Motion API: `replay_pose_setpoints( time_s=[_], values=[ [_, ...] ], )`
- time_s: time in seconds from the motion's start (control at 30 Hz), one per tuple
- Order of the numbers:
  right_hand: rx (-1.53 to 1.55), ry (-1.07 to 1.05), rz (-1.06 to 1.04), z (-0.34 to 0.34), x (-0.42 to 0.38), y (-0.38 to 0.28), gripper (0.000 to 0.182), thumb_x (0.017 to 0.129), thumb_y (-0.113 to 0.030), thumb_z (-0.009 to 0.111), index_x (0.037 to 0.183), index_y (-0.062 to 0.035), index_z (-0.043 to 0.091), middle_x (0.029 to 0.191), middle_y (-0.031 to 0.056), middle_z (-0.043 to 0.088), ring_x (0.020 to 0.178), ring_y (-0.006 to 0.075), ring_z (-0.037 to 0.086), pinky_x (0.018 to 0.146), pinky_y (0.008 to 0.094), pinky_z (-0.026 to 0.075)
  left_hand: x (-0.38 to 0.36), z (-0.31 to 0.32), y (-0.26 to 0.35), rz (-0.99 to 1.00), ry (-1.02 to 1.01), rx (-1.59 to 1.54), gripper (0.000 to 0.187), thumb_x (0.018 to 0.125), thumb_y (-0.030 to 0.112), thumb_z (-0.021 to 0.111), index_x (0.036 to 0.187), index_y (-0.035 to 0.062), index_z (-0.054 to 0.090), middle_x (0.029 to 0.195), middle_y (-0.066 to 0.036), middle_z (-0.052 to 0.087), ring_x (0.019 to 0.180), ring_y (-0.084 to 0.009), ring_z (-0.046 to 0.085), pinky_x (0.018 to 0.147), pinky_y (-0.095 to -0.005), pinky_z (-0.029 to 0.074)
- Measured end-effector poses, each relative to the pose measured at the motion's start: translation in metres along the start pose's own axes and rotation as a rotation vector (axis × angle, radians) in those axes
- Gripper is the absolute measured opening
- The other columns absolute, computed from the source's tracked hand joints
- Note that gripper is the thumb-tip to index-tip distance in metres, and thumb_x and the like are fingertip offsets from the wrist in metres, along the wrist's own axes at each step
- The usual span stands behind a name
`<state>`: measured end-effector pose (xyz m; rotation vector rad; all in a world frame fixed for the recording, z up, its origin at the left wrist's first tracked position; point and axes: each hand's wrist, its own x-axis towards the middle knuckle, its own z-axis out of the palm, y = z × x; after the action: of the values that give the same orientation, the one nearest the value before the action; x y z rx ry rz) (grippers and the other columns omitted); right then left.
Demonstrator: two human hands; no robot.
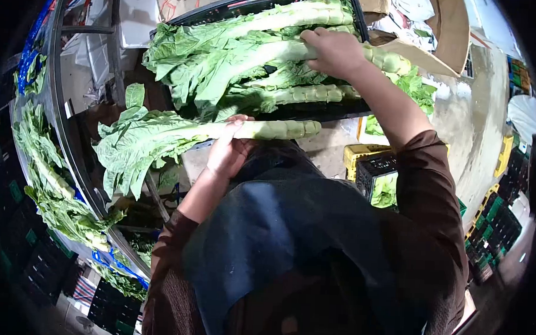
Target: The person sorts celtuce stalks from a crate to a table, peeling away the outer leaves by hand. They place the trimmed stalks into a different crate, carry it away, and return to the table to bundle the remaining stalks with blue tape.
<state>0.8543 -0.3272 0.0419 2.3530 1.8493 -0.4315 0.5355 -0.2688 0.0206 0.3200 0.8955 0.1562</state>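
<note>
Now both hands are working on leafy stalks at once. The left hand (228, 151) is holding one, the near stalk (281, 130), its fingers curling around the pale stem where the leaves are giving way to bare stalk. That stalk is lying roughly level in front of the body, leaves spreading to the left, the knobbly bare end pointing right, just above the dark apron (259, 244).

Meanwhile, up and to the right, the right hand (338, 52) is gripping the upper stalk (287, 52), closing over its stem from above. Its leaves are trailing left across the black crate (220, 11), and its cut end is poking out rightward past the hand, beyond the crate's side. Whether it is resting on the stalks beneath, I'm not able to tell.

More stalks are filling that crate around it, with leaves spilling over the left end. An open cardboard box (449, 44) is standing just beside the crate, and lower down a yellow crate (363, 150) is sitting near a smaller black crate (377, 164) with greens showing inside. Over on the left, further leafy stalks (55, 183) are lying beyond a dark metal frame (63, 101).
</note>
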Motion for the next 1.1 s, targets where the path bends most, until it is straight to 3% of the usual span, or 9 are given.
replay_pose_setpoints(
  time_s=[0.2,0.37,0.57,0.63,0.7,0.73,0.8,1.0,1.1],
  values=[
    [0.114,0.280,0.025,-0.065,-0.003,-0.045,0.054,0.073,-0.034,0.071,0.122,-0.0192,0.052,0.105,0.0095,0.062,0.086,0.0325,0.064,0.072,0.0424,0.052,-0.002,-0.037,0.015,-0.147,0.157,-0.054,0.024,0.086,0.024,0.064,0.105,0.0104,0.057,0.104,-0.007,0.063,0.099,-0.0231,0.059,0.090,-0.0401,0.047],
    [0.219,0.383,0.189,-0.103,-0.032,-0.087,0.055,0.072,-0.033,0.071,0.122,-0.0184,0.053,0.103,0.0106,0.063,0.086,0.0323,0.064,0.073,0.0414,0.051,0.026,-0.070,-0.002,-0.199,0.063,-0.227,0.030,0.086,0.023,0.063,0.112,0.0092,0.054,0.109,-0.008,0.061,0.101,-0.0267,0.059,0.093,-0.0421,0.047],
    [0.339,0.430,0.380,-0.112,-0.057,-0.112,0.055,0.071,-0.033,0.070,0.121,-0.0174,0.054,0.100,0.0118,0.065,0.087,0.0321,0.065,0.075,0.0401,0.050,0.083,-0.017,0.019,-0.080,0.126,-0.268,0.040,0.087,0.026,0.061,0.115,0.0004,0.047,0.102,-0.012,0.059,0.091,-0.0262,0.060,0.083,-0.0360,0.054],
    [0.357,0.427,0.415,-0.107,-0.065,-0.115,0.055,0.071,-0.032,0.070,0.121,-0.0171,0.054,0.099,0.0123,0.066,0.087,0.0320,0.065,0.076,0.0396,0.050,0.100,-0.008,0.016,-0.279,0.168,-0.235,0.042,0.094,0.032,0.054,0.113,-0.0040,0.047,0.095,-0.014,0.054,0.081,-0.0269,0.058,0.079,-0.0375,0.055],
    [0.313,0.437,0.390,-0.091,-0.066,-0.116,0.055,0.071,-0.034,0.070,0.121,-0.0168,0.055,0.100,0.0114,0.065,0.088,0.0311,0.065,0.075,0.0400,0.051,0.107,-0.001,-0.008,-0.242,0.061,-0.085,0.043,0.095,0.034,0.052,0.112,-0.0050,0.047,0.098,-0.017,0.055,0.086,-0.0278,0.058,0.085,-0.0385,0.053],
    [0.276,0.455,0.366,-0.081,-0.066,-0.116,0.056,0.070,-0.035,0.070,0.121,-0.0167,0.055,0.102,0.0103,0.065,0.090,0.0302,0.064,0.074,0.0405,0.052,0.108,0.004,-0.010,-0.392,-0.027,-0.019,0.042,0.098,0.020,0.046,0.139,0.0106,0.038,0.115,-0.015,0.053,0.094,-0.0259,0.058,0.082,-0.0372,0.052],
    [0.333,0.313,0.375,-0.059,-0.064,-0.116,0.057,0.071,-0.034,0.070,0.122,-0.0152,0.054,0.104,0.0116,0.064,0.091,0.0315,0.064,0.074,0.0408,0.052,0.092,0.012,-0.013,-0.490,-0.189,0.184,0.044,0.096,0.018,0.051,0.138,0.0113,0.038,0.119,-0.013,0.053,0.097,-0.0240,0.058,0.082,-0.0381,0.052],
    [0.433,0.238,0.128,0.005,-0.049,-0.134,0.053,0.066,-0.031,0.073,0.114,-0.0162,0.056,0.097,0.0102,0.062,0.082,0.0333,0.062,0.070,0.0418,0.051,0.039,-0.015,0.011,-0.166,-0.465,0.230,0.069,0.088,0.020,0.065,0.143,0.0068,0.025,0.138,-0.007,0.039,0.117,-0.0163,0.047,0.100,-0.0319,0.038],
    [0.502,0.103,0.001,0.025,-0.029,-0.126,0.059,0.067,-0.037,0.075,0.118,-0.0134,0.055,0.111,0.0115,0.061,0.093,0.0344,0.062,0.076,0.0414,0.050,0.056,-0.004,0.009,0.196,-0.521,0.196,0.050,0.085,0.016,0.067,0.128,0.0031,0.046,0.121,-0.006,0.054,0.109,-0.0161,0.051,0.094,-0.0311,0.042]
  ],
)
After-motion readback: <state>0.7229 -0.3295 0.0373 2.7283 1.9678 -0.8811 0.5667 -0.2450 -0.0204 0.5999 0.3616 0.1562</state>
